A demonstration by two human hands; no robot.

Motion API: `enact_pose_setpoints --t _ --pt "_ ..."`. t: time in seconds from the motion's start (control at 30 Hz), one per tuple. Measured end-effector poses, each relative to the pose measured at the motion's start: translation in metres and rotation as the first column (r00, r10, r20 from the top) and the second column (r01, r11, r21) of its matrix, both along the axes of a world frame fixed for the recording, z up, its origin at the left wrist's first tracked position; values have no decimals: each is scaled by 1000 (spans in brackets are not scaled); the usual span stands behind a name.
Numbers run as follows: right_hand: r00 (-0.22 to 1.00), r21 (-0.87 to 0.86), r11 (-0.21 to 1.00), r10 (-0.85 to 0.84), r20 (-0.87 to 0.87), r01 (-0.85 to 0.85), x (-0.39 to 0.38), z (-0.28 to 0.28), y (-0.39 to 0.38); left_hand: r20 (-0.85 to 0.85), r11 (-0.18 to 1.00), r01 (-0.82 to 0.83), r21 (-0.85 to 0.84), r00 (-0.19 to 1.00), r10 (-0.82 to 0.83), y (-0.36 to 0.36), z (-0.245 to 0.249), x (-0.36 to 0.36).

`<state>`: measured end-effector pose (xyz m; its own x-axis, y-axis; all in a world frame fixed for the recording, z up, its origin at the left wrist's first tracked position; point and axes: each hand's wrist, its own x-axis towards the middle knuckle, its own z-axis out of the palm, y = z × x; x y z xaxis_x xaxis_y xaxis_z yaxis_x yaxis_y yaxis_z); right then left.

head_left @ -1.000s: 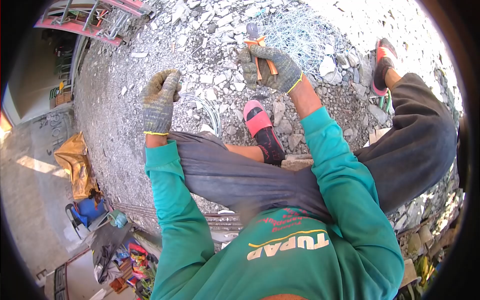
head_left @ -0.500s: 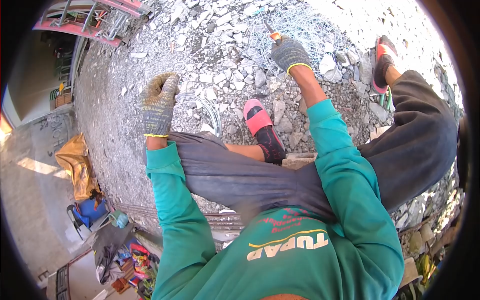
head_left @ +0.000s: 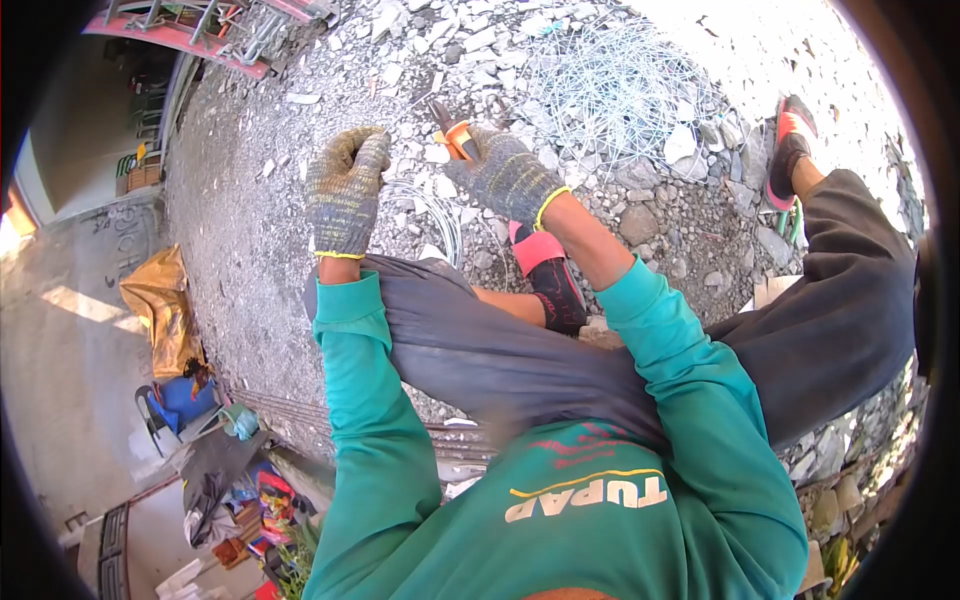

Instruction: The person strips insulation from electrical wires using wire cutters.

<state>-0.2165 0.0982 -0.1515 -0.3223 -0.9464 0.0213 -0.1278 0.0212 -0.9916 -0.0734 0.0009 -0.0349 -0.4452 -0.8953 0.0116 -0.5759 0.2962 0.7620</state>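
My right hand [head_left: 507,177], in a grey knit glove with a yellow cuff, is closed around a pair of pliers [head_left: 459,137] with orange handles, their dark jaws pointing up and to the left. My left hand [head_left: 345,190], gloved the same way, is above my left knee with its fingers curled together. Whatever it may hold is too small to make out. Just right of it, a coil of thin wire [head_left: 440,222] lies on the gravel, partly hidden by my leg. A large tangle of cut wire pieces [head_left: 625,90] is spread on the stones beyond my right hand.
Broken stones and rubble [head_left: 640,225] cover the ground around my feet. A red metal frame [head_left: 185,45] stands at the upper left. An orange-brown tarp [head_left: 160,305] and a blue object [head_left: 185,402] are at the left. Long rods [head_left: 290,408] lie beside me.
My right hand has moved left and nearer with the pliers, away from the wire tangle and towards my left hand. The left hand stays curled above the knee. The view has shifted slightly.
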Motion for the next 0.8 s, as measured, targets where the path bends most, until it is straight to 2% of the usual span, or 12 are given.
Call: enact_pose_setpoints --t 0.07,0.23,0.3,0.4,0.5,0.6,0.8 --pt "993 95 995 6 -117 5 2 24 7 3 1000 3 -5 1000 -3 1 1 0" --pt "998 68 998 -12 -67 17 6 31 11 -1 999 36 15 999 -36 5 1 0" --pt "986 27 999 -41 -164 46 9 26 9 -10 999 38 28 999 -38 5 2 0" --pt "981 10 997 -67 -184 70 11 25 10 18 998 61 4 998 -61 4 0 2" --pt "994 41 998 -39 -103 43 12 25 9 -7 999 53 13 999 -52 3 -3 5" --pt "986 34 997 -69 -151 75 15 27 11 -1 999 37 31 999 -37 1 -5 9" --pt "989 -6 997 -83 -122 83 20 20 6 4 999 44 11 999 -44 3 -3 8"
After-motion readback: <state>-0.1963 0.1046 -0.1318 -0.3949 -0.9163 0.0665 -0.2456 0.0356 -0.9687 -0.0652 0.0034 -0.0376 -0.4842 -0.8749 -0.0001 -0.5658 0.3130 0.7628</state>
